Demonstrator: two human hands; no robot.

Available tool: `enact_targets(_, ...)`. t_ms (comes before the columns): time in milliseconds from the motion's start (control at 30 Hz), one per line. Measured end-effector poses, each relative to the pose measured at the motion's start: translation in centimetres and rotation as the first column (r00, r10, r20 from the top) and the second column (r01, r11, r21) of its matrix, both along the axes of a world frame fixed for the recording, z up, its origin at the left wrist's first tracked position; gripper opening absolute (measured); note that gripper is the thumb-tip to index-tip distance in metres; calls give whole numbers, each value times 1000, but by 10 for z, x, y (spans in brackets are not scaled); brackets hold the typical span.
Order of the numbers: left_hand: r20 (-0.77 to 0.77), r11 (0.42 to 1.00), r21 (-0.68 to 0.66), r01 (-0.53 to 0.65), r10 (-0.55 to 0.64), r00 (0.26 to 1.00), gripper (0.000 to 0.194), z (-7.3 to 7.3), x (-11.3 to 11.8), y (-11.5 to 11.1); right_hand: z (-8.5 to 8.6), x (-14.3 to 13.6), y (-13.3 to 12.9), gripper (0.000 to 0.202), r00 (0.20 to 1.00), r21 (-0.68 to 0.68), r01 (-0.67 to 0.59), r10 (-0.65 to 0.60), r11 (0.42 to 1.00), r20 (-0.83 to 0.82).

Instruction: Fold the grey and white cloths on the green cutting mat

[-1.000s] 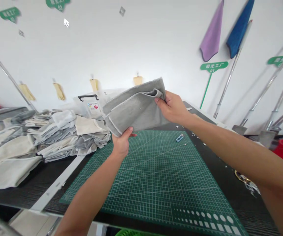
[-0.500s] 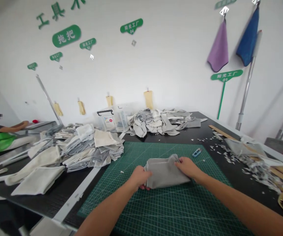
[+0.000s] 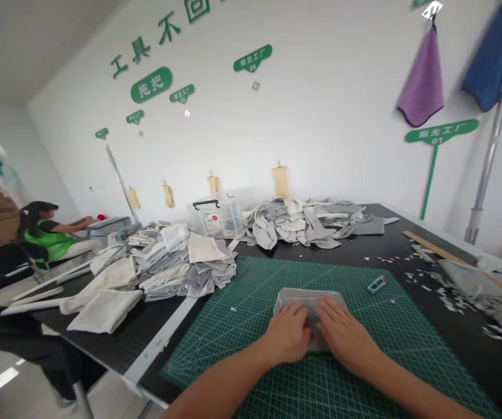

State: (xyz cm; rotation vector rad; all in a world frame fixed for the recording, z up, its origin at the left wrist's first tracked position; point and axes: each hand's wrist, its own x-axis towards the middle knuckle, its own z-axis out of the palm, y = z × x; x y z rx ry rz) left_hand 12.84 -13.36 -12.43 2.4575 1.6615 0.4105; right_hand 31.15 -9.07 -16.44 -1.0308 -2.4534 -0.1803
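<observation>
A folded grey cloth (image 3: 312, 295) lies on the green cutting mat (image 3: 251, 279), its layers stacked with the edges roughly lined up. My left hand (image 3: 288, 331) rests on the left half of it, fingers stretched forward over the fabric. On the right half lies my right hand (image 3: 342, 331), palm down with its fingers extended. A strip of the cloth shows between the two hands; the parts under them are hidden. A blue utility knife (image 3: 377, 284) sits on the mat to the right of the cloth.
Folded white and grey cloths (image 3: 167, 262) are piled on the left. Behind the mat stand a clear plastic box (image 3: 209, 218) and a loose heap of cloth (image 3: 303, 221). Scraps (image 3: 455, 297) and a wooden strip (image 3: 429, 245) lie on the right. A person in green (image 3: 54, 238) sits far left.
Both hands have gone from gripping the cloth's sides to lying flat on top. Its raised right corner is now down. The camera view has turned left.
</observation>
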Motion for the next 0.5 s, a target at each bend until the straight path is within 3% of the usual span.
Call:
enact_targets(133, -24, 994, -70, 79, -81, 996, 57, -19, 1, 11, -12, -5, -8, 47, 995, -173, -90, 97, 981, 32)
enact_targets(233, -35, 983, -145, 109, -116, 993, 63, -21, -6, 24, -9, 0, -4, 57, 994, -278, -59, 83, 959, 75)
enact_targets(500, -115, 984, -173, -35, 15, 993, 74, -21, -11, 45, 3, 8, -2, 89, 986, -397, 116, -57, 911, 158)
